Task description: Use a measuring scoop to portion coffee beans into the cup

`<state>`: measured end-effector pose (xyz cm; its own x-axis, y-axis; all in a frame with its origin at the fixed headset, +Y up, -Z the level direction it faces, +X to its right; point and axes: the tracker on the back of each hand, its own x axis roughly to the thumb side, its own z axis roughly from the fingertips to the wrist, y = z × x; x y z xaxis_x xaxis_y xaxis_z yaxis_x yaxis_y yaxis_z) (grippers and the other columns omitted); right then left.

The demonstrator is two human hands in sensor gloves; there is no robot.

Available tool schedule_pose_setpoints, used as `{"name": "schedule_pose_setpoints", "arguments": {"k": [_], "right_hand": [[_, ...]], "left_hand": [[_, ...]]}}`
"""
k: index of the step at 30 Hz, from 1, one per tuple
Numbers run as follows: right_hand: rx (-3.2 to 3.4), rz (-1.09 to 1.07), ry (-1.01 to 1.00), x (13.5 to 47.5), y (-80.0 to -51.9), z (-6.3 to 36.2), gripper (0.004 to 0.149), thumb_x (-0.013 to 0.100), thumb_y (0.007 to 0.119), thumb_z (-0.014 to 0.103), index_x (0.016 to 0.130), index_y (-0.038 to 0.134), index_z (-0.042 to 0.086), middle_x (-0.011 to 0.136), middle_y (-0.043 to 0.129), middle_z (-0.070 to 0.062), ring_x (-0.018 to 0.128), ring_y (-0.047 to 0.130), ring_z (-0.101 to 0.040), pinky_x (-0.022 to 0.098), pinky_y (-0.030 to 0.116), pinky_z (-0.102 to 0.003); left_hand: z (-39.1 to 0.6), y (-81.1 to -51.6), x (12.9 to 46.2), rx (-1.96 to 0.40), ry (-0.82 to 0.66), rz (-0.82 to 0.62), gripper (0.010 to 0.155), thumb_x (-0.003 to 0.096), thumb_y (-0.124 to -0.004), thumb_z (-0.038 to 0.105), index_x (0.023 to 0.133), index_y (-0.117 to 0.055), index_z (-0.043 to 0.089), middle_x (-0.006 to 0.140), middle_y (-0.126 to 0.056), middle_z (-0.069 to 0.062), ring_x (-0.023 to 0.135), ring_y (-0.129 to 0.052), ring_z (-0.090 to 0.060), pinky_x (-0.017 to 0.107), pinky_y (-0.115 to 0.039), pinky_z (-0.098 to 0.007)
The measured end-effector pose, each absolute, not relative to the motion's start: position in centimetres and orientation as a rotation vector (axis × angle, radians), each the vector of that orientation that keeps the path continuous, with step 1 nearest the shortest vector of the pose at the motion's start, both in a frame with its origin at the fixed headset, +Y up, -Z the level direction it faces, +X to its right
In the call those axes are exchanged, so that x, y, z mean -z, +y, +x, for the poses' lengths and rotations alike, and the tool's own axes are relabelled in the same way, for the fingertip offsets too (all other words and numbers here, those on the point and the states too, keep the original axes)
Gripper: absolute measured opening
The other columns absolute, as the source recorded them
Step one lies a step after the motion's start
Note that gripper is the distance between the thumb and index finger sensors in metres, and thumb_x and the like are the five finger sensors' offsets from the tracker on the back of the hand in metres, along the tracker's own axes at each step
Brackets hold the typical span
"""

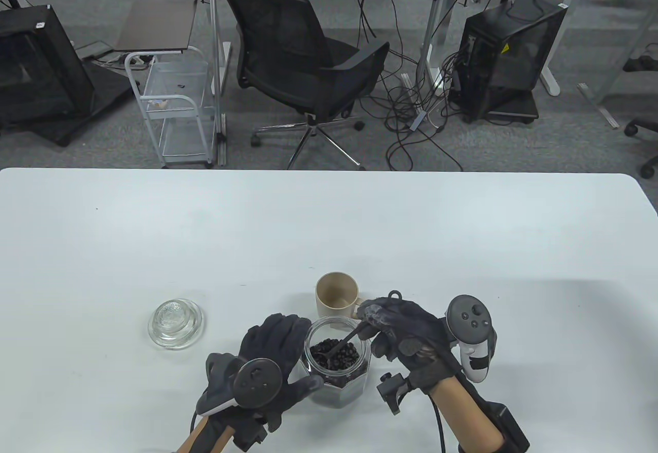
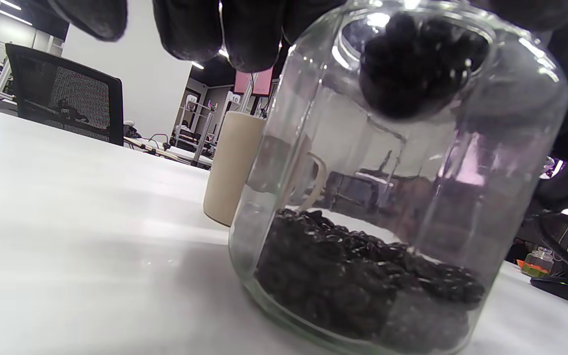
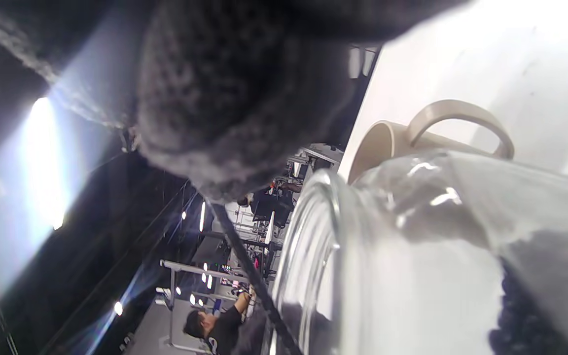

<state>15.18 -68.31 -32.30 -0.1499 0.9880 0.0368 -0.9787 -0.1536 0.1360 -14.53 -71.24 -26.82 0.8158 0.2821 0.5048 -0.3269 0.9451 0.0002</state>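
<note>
A clear glass jar [image 1: 339, 370] part full of dark coffee beans [image 2: 363, 276] stands near the table's front edge. My left hand [image 1: 272, 365] grips the jar's left side. My right hand [image 1: 390, 327] pinches the handle of a black measuring scoop [image 1: 336, 346], whose bowl [image 2: 417, 64] sits heaped with beans just inside the jar's mouth. Just behind the jar a beige cup [image 1: 336, 296] stands upright with its handle [image 3: 461, 121] to the right; the cup [image 2: 232, 167] looks empty inside.
The jar's glass lid [image 1: 176, 322] lies on the white table [image 1: 329, 237] to the left of the jar. A black office chair [image 1: 298, 57] and a wire cart [image 1: 175, 108] stand on the floor beyond the far edge.
</note>
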Motion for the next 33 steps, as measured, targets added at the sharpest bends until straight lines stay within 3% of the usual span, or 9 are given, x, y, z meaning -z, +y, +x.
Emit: {"name": "schedule_pose_setpoints", "arguments": {"k": [11,26,33], "right_hand": [[-1.475,-0.060,0.236,34.6,-72.1,17.9,0.040,0.050,0.084,0.049,0.073,0.096,0.018,0.045,0.109,-0.008,0.018,0.104,-0.009,0.011,0.086,-0.021],[-1.342,-0.092,0.184,35.3,-71.2,19.1,0.042,0.052,0.082,0.050,0.072,0.096,0.016,0.043,0.109,-0.006,0.019,0.105,-0.008,0.011,0.087,-0.022],[-1.226,-0.146,0.088,35.6,-71.4,20.3,0.043,0.054,0.080,0.051,0.077,0.093,0.017,0.048,0.109,-0.006,0.025,0.106,-0.009,0.016,0.088,-0.022]], "left_hand": [[-14.6,-71.2,26.8,-0.324,-0.527,0.088,0.096,0.0475,-0.048,0.083,0.120,-0.031,0.021,0.127,-0.044,-0.011,0.117,-0.050,-0.044,0.078,-0.050,-0.071],[-14.6,-71.2,26.8,-0.325,-0.528,0.086,0.096,0.0475,-0.048,0.083,0.120,-0.031,0.021,0.127,-0.045,-0.011,0.117,-0.050,-0.044,0.078,-0.051,-0.070],[-14.7,-71.2,26.7,-0.318,-0.531,0.089,0.096,0.0473,-0.048,0.083,0.120,-0.031,0.022,0.127,-0.045,-0.011,0.117,-0.051,-0.044,0.078,-0.051,-0.070]]}}
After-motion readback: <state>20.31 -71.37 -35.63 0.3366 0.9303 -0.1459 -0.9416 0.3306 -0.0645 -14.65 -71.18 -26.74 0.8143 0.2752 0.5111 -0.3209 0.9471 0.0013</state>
